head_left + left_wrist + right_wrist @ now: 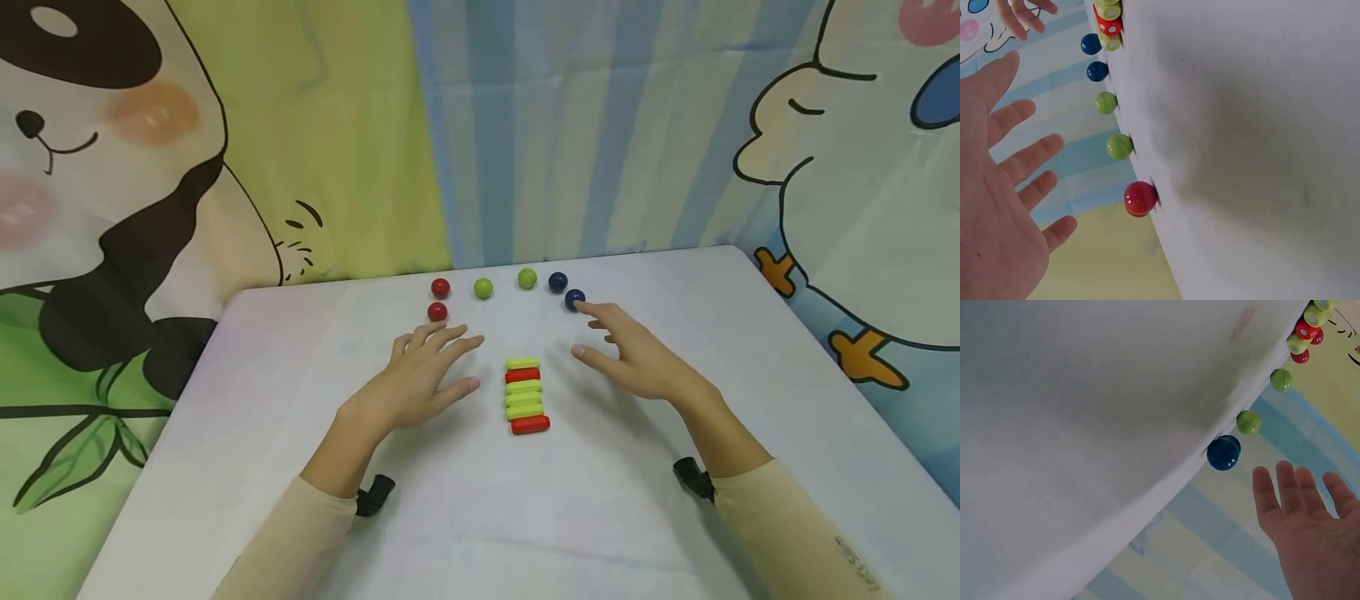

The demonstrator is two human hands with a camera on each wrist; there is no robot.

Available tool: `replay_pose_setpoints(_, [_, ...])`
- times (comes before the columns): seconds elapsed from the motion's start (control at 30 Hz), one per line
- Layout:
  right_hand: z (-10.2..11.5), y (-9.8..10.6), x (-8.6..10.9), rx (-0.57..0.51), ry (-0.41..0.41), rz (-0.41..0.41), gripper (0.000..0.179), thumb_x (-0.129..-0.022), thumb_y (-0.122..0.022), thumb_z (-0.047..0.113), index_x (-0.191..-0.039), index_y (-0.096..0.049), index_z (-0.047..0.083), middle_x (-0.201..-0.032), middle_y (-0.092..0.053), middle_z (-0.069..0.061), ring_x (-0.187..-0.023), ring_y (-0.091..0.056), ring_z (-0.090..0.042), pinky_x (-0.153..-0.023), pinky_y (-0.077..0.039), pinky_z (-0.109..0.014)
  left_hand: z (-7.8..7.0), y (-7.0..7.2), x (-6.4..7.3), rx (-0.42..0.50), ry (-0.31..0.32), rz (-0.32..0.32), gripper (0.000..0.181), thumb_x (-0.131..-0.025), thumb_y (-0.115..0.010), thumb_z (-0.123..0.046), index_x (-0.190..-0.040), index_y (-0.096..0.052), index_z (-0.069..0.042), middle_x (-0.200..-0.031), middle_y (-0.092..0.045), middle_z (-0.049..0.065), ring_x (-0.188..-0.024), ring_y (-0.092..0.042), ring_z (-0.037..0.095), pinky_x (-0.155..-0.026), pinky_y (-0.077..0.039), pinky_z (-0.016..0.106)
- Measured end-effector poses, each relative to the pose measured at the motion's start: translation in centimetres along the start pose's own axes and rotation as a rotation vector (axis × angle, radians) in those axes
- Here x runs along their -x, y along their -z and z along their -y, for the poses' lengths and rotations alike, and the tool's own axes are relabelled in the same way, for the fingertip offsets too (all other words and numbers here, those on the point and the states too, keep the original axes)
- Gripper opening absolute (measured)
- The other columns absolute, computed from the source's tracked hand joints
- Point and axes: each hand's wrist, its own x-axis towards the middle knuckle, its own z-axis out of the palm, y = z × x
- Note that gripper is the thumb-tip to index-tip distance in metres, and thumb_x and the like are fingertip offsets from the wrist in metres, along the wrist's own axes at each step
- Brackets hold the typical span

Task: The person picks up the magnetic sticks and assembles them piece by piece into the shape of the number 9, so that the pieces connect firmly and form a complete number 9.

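My left hand [414, 379] hovers over the white table with its fingers spread, holding nothing. Just beyond its fingertips are two red balls, one [437, 312] nearer than the other [440, 288]. The right hand [637, 354] is also held over the table, palm down and unoccupied. Its index fingertip overlaps the nearer dark blue ball [574, 300] in the head view; the right wrist view shows a gap between fingers and blue ball [1223, 453]. Between the hands, several short yellow-green and red rods lie side by side in a column, including a red rod [530, 425] at the near end.
Two green balls, one left [483, 288] and one right [527, 278], and another blue ball [557, 282] sit near the back edge of the white table [480, 517]. A cartoon-printed curtain [360, 150] hangs behind. Each wrist wears a black camera mount [375, 495].
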Motion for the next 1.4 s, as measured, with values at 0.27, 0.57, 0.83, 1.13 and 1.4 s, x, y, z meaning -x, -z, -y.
replay_pose_setpoints(0.27, [-0.3, 0.2, -0.9, -0.07, -0.001, 0.031, 0.066, -0.104, -0.059, 0.041, -0.158, -0.034, 0.012, -0.162, -0.037, -0.012, -0.138, -0.05, -0.039, -0.11, -0.042, -0.059, 0.2, -1.0, -1.4, 0.077, 0.006, 0.012, 0.059, -0.102, -0.059, -0.05, -0.155, -0.046, -0.026, -0.152, -0.05, 0.0, -0.141, -0.037, 0.027, -0.112, -0.03, 0.056])
replay_pose_setpoints(0.57, [-0.1, -0.7, -2.1, -0.144, 0.012, 0.071, 0.063, -0.104, -0.061, 0.038, -0.154, -0.038, 0.009, -0.158, -0.042, -0.013, -0.133, -0.056, -0.036, -0.109, -0.044, -0.057, 0.2, -1.4, -0.8, 0.104, 0.039, 0.052, 0.058, -0.101, -0.06, -0.047, -0.155, -0.047, -0.027, -0.151, -0.051, 0.001, -0.141, -0.039, 0.026, -0.112, -0.033, 0.056])
replay_pose_setpoints(0.83, [0.3, -1.1, -3.2, -0.155, -0.005, 0.113, 0.062, -0.103, -0.062, 0.039, -0.154, -0.039, 0.013, -0.154, -0.047, -0.013, -0.133, -0.056, -0.034, -0.108, -0.046, -0.054, 0.7, -1.7, -1.0, 0.156, 0.012, 0.029, 0.057, -0.102, -0.061, -0.042, -0.153, -0.048, -0.022, -0.146, -0.055, 0.002, -0.133, -0.047, 0.024, -0.107, -0.038, 0.054])
replay_pose_setpoints(1.13, [1.0, -1.0, -4.2, -0.202, -0.023, 0.151, 0.062, -0.103, -0.061, 0.04, -0.156, -0.038, 0.017, -0.151, -0.051, -0.015, -0.132, -0.056, -0.034, -0.111, -0.042, -0.057, 1.2, -2.2, -2.0, 0.228, 0.012, 0.048, 0.056, -0.103, -0.06, -0.042, -0.153, -0.049, -0.022, -0.142, -0.059, 0.001, -0.131, -0.051, 0.021, -0.111, -0.038, 0.054])
replay_pose_setpoints(1.4, [0.5, -1.7, -5.0, -0.245, -0.039, 0.251, 0.059, -0.104, -0.058, 0.042, -0.154, -0.044, 0.013, -0.145, -0.058, -0.012, -0.125, -0.062, -0.031, -0.107, -0.046, -0.055, 1.4, -2.9, -3.0, 0.286, 0.035, 0.072, 0.052, -0.104, -0.059, -0.039, -0.152, -0.049, -0.023, -0.139, -0.062, -0.001, -0.132, -0.053, 0.019, -0.115, -0.035, 0.052])
